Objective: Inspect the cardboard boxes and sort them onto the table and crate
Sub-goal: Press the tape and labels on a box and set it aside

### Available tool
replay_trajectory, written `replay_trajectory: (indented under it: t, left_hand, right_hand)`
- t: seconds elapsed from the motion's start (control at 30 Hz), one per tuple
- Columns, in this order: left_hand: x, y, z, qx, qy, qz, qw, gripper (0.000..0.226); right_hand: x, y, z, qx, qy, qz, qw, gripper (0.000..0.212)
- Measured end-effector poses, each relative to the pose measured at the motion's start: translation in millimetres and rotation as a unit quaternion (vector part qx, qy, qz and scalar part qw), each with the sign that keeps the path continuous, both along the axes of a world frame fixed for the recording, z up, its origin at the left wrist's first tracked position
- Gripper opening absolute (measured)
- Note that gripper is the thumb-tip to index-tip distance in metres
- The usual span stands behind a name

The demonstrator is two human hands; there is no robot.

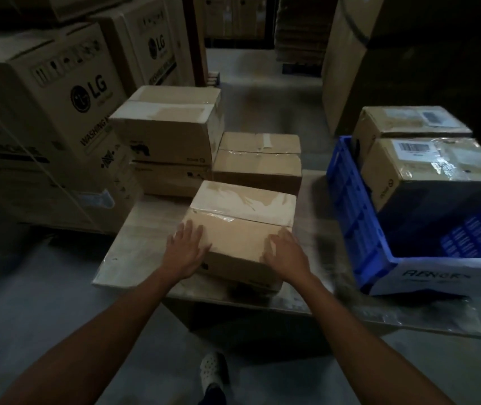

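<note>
The nearest box [239,226] in front of you is plain brown cardboard, matt, with a glossy band of clear tape across its lid. The table [134,249] shows pale and smooth, with a dull sheen. To your right, the crate [359,217] is blue plastic, ribbed and faintly shiny. The front box in it [435,171] has crinkled glossy tape and a matt paper label. The big cartons [43,92] on your left are matt printed cardboard.

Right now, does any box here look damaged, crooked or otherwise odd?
The box under the left hand and right hand sits turned against the edge of the table, its top tape wrinkled. In the blue crate, the nearer box tilts, with crumpled shiny tape on top. Nothing looks torn open or spilled.
</note>
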State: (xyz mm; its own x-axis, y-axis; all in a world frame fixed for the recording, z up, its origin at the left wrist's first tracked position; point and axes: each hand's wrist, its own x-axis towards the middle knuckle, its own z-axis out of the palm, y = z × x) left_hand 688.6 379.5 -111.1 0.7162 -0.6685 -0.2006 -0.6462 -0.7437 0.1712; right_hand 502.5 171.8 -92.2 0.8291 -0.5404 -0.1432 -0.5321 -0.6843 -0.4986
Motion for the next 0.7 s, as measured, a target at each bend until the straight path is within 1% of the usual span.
replay_trajectory:
  t: [0.07, 0.1, 0.13, 0.23, 0.27, 0.3, 0.37, 0.5, 0.63, 0.7]
  left_hand:
    - [-3.6, 2.1, -6.4, -0.010, -0.016, 0.009, 1.000, 0.071]
    - [-4.4, 1.9, -5.8, -0.017, -0.029, 0.010, 0.999, 0.072]
    - [-3.4, 1.5, -3.9, -0.018, -0.048, 0.004, 0.999, 0.070]
    - [13.8, 0.8, 7.2, -0.032, -0.120, -0.036, 0.992, 0.050]
    - [22.3, -0.4, 8.8, -0.049, -0.132, -0.049, 0.989, 0.047]
    - [31.7, -1.8, 9.1, -0.066, -0.132, -0.063, 0.987, 0.048]
    - [48.3, -7.1, 8.4, -0.085, -0.110, -0.099, 0.985, 0.058]
    - [67.4, -23.1, 3.7, -0.084, -0.055, -0.160, 0.982, 0.063]
    - [72.7, -27.3, -7.4, -0.057, -0.001, -0.150, 0.987, 0.067]
    - [76.5, -22.3, -11.7, -0.067, 0.015, -0.153, 0.986, 0.072]
  right_hand:
    - [7.7, 5.6, -8.6, 0.002, 0.058, 0.006, 0.998, 0.054]
    - [10.2, 8.3, -13.7, -0.008, 0.071, 0.007, 0.997, 0.059]
    - [12.5, 11.1, -16.2, -0.018, 0.080, 0.003, 0.997, 0.062]
    - [24.1, 18.8, -11.5, -0.063, 0.098, -0.011, 0.993, 0.066]
    - [30.0, 21.6, -8.3, -0.079, 0.099, -0.008, 0.992, 0.068]
    - [37.5, 24.8, -5.4, -0.090, 0.095, 0.001, 0.991, 0.069]
    - [55.3, 32.8, -0.4, -0.087, 0.081, 0.018, 0.993, 0.073]
    - [90.4, 44.2, -4.6, -0.100, 0.083, 0.034, 0.991, 0.078]
    - [106.8, 52.4, -10.3, -0.116, 0.089, 0.051, 0.988, 0.078]
    - [115.4, 58.3, -11.0, -0.128, 0.090, 0.074, 0.985, 0.077]
